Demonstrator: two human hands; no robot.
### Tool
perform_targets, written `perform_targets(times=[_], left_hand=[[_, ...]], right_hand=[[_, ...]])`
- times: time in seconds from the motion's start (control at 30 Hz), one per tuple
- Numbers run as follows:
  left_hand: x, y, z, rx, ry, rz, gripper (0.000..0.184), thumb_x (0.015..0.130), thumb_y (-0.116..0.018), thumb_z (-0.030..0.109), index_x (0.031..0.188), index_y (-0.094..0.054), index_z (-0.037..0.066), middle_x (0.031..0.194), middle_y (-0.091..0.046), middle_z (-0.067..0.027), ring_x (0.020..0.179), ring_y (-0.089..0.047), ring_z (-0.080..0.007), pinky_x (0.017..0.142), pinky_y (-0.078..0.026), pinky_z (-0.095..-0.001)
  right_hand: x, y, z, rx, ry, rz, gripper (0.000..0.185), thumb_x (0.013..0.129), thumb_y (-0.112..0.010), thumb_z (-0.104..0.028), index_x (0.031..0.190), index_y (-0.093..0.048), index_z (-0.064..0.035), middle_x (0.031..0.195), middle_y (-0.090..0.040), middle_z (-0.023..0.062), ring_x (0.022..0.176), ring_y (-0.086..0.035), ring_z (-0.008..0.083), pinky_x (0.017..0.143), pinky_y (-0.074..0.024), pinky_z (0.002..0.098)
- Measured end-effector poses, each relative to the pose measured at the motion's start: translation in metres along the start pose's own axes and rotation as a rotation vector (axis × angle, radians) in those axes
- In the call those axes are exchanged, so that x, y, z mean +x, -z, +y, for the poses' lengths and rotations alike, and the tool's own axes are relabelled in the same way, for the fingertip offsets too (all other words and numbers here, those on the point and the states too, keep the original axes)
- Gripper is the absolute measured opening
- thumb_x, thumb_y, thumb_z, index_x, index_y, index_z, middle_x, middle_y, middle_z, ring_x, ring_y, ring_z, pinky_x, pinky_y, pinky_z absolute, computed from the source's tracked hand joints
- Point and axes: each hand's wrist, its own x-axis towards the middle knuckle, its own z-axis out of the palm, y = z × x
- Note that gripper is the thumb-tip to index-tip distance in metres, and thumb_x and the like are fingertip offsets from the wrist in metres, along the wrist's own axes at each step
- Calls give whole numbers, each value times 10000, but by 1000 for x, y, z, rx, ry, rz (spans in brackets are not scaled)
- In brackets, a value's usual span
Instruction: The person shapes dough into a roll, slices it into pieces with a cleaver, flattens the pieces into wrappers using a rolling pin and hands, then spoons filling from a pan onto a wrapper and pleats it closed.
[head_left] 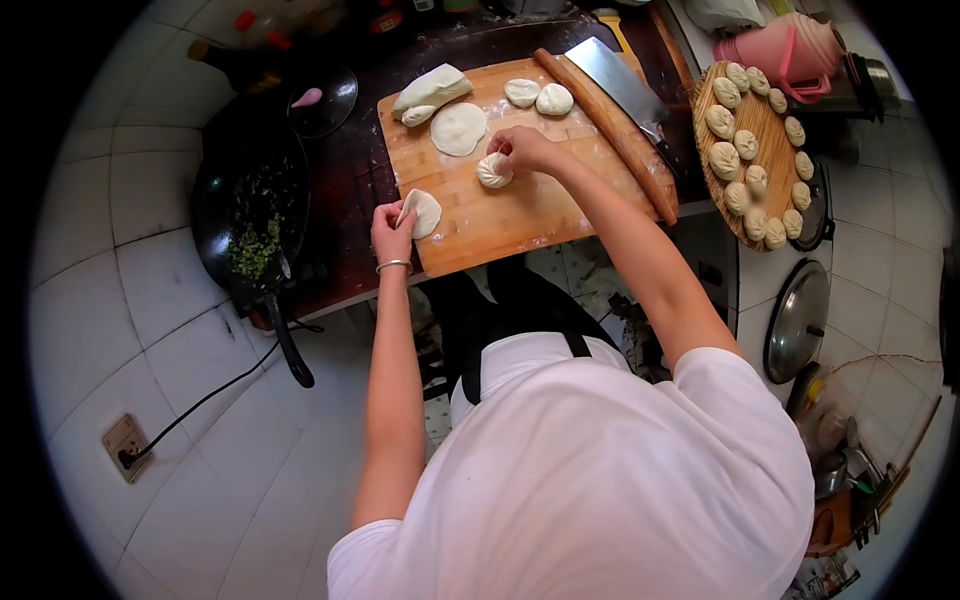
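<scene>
My left hand [391,234] pinches the edge of a round dough wrapper [425,215] at the left side of the wooden board [520,225]. Near the board's middle, the fingers of my right hand [527,152] are closed on the top of a pleated bun [492,173], which appears to rest on the wood. Just beyond lies a flat dough disc [459,129], beside a thick log of dough [433,90] with a small dough piece [418,115] against it. Two dough lumps [522,92] sit at the back of the board.
A rolling pin [610,135] and a cleaver [615,85] lie along the board's right. Farther right, a woven tray [775,140] bears several pleated buns. A wok [215,185] with chopped green filling [254,250] stands at the left, its handle jutting toward me. Bottles line the back.
</scene>
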Motion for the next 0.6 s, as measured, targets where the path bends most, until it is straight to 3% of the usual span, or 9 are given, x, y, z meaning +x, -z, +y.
perform_targets(times=[0.03,0.07,0.1,0.17,0.2,0.37,0.47,0.53,0.6], left_hand=[[-8,3,3,-301,-21,-42,273,783,-731,77,900,-487,46,863,-566,-35,817,-571,-141,742,-488,-266],[-15,9,6,-299,66,-43,206,853,-635,-2,884,-441,61,910,-553,-37,871,-570,-137,780,-499,-279],[-23,14,8,-299,66,-42,206,853,-635,-2,884,-441,61,910,-553,-37,871,-570,-137,780,-499,-279],[-38,19,19,-672,267,-21,186,867,-625,4,956,-469,52,993,-573,-68,947,-588,-163,872,-510,-329],[-43,20,25,-822,292,-26,254,898,-589,17,1129,-485,28,1128,-581,-110,1057,-591,-222,962,-492,-403],[-69,28,32,-1279,286,-126,391,939,-530,60,1318,-445,14,1305,-540,-141,1207,-526,-290,1022,-447,-455],[-83,30,40,-1741,164,-421,397,966,-490,134,1349,-448,37,1404,-457,-131,1307,-421,-309,1084,-360,-496],[-95,29,58,-1831,122,-467,408,970,-489,161,1357,-439,43,1411,-446,-140,1318,-403,-321,1076,-357,-522],[-106,25,76,-1980,45,-565,468,975,-488,236,1413,-383,113,1478,-347,-144,1387,-284,-327,1085,-286,-597]], right_hand=[[1,0,-3,5,1,4,386,611,-793,-172,964,-674,-71,937,-681,119,872,-649,246,760,-517,328],[1,1,-7,-74,-29,59,391,603,-801,-176,960,-674,-75,937,-683,117,874,-648,251,762,-517,331],[0,2,-10,-155,-57,113,397,596,-809,-180,956,-675,-79,937,-684,116,876,-647,256,764,-517,334],[-1,-4,-10,-178,-39,160,394,587,-818,-188,938,-671,-83,928,-685,106,862,-645,270,755,-518,346],[-3,-8,-10,-207,4,125,377,620,-805,-166,955,-664,-66,902,-679,105,824,-644,242,727,-516,333],[-6,-9,-8,-159,-16,85,381,648,-804,-149,981,-653,-42,890,-675,102,789,-643,209,696,-511,317],[-9,-2,-9,34,-112,17,382,675,-792,-187,998,-651,-39,910,-675,104,785,-643,199,699,-511,310],[-11,-1,-9,38,-14,217,379,715,-761,-238,1021,-649,-44,950,-678,116,836,-649,226,755,-514,323],[-18,-21,-20,-305,126,381,386,755,-725,-292,1052,-651,-57,1011,-673,143,937,-637,279,847,-500,361]])
